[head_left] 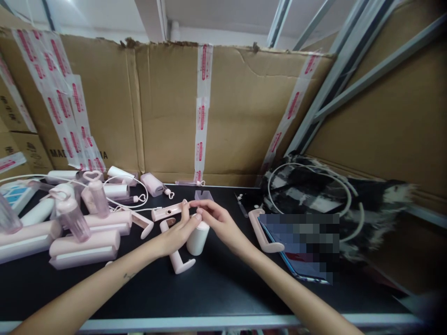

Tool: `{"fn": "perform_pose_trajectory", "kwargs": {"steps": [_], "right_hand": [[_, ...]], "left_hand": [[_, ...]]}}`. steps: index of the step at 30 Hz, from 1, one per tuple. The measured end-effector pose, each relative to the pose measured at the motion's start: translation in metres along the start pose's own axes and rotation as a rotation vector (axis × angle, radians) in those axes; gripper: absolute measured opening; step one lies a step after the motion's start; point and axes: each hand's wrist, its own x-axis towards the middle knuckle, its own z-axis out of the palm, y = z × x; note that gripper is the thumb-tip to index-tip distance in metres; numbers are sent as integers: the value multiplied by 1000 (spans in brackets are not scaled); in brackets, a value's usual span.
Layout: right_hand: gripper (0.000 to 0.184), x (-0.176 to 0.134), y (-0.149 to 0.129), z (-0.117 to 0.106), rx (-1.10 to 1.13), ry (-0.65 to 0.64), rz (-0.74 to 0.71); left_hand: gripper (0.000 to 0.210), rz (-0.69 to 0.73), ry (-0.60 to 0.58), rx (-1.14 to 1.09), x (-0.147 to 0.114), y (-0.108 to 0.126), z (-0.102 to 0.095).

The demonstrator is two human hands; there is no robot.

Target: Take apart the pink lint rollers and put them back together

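A white roll (198, 241) with a pink end cap stands nearly upright on the black table in front of me. My left hand (179, 231) is closed at its upper left side, thumb against the top. From the right, my right hand (221, 224) reaches over the cap, with thumb and index finger bent together in a pinch. Both hands' fingertips meet above the roll, and anything small between them is hidden. A pink bracket-shaped frame (179, 266) lies just left of the roll. Behind my left hand is a flat pink strip (168, 212) with a hole.
Pink rollers (85, 246) with clear handles crowd the left side, among white rolls and a cable (145, 197). Another pink frame (260, 232) leans on a phone (296, 260) at right. Behind it lies black-and-white cloth (377, 195). A cardboard wall (167, 107) stands at the back.
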Motion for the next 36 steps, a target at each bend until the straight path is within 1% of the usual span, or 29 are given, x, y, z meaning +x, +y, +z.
{"fn": "perform_pose_trajectory", "kwargs": {"steps": [2, 4, 5, 7, 9, 10, 11, 12, 13, 14, 16, 17, 19, 21, 23, 24, 26, 28, 30, 31, 33, 34, 36], "right_hand": [[26, -2, 1, 1, 23, 42, -4], [36, -4, 0, -4, 30, 44, 15], [42, -4, -2, -8, 18, 18, 12], [52, -7, -5, -17, -51, -71, -40], [59, -10, -7, -21, -164, -148, -103], [63, -12, -7, -21, -217, -175, -106], [67, -15, -7, -19, -255, -201, -87], [71, -17, -6, -15, -275, -223, -62], [74, -19, -4, -11, -279, -236, -40], [75, -21, -2, -6, -270, -243, -24], [70, -21, 0, -1, -230, -235, -15], [66, -20, 1, 0, -203, -220, -10], [60, -18, 0, -2, -124, -184, 52], [58, -15, -3, -7, -6, -154, 186], [56, -14, -8, -11, 121, -159, 339], [55, -14, -11, -13, 183, -173, 392], [51, -15, -17, -16, 286, -209, 432], [47, -15, -23, -18, 349, -242, 427], [47, -15, -25, -20, 355, -263, 423], [48, -15, -26, -21, 345, -270, 430], [50, -14, -24, -24, 303, -269, 459], [49, -14, -23, -25, 274, -259, 480], [44, -12, -20, -29, 213, -240, 534]], "left_hand": [[68, -33, -7, 5, 1, -1, 0], [65, -48, -1, 0, 3, -1, 0], [64, -50, 10, -2, 4, 0, 0], [63, -35, 37, -10, 6, 4, -4], [59, 8, 35, -4, 6, 12, -13], [57, 38, 46, 26, 5, 16, -19], [54, 68, 63, 100, 4, 21, -26], [51, 98, 96, 229, 2, 25, -33], [47, 130, 144, 421, 1, 28, -40], [43, 159, 156, 650, -1, 30, -47], [35, 195, 137, 1065, -4, 28, -54], [34, 198, 107, 1212, -5, 24, -55], [36, 185, 64, 1367, -7, 16, -51], [37, 160, 46, 1392, -9, 9, -43], [33, 142, 43, 1329, -10, 7, -34], [31, 138, 45, 1271, -10, 8, -31], [28, 111, 54, 1093, -9, 11, -28], [23, 36, 95, 816, -6, 15, -27], [20, -75, 118, 454, -3, 16, -28], [23, -125, 111, 276, -2, 15, -28], [35, -199, 50, 4, 1, 13, -28], [38, -227, 5, -81, 1, 12, -28], [37, -249, -79, -206, 2, 11, -27]]}}
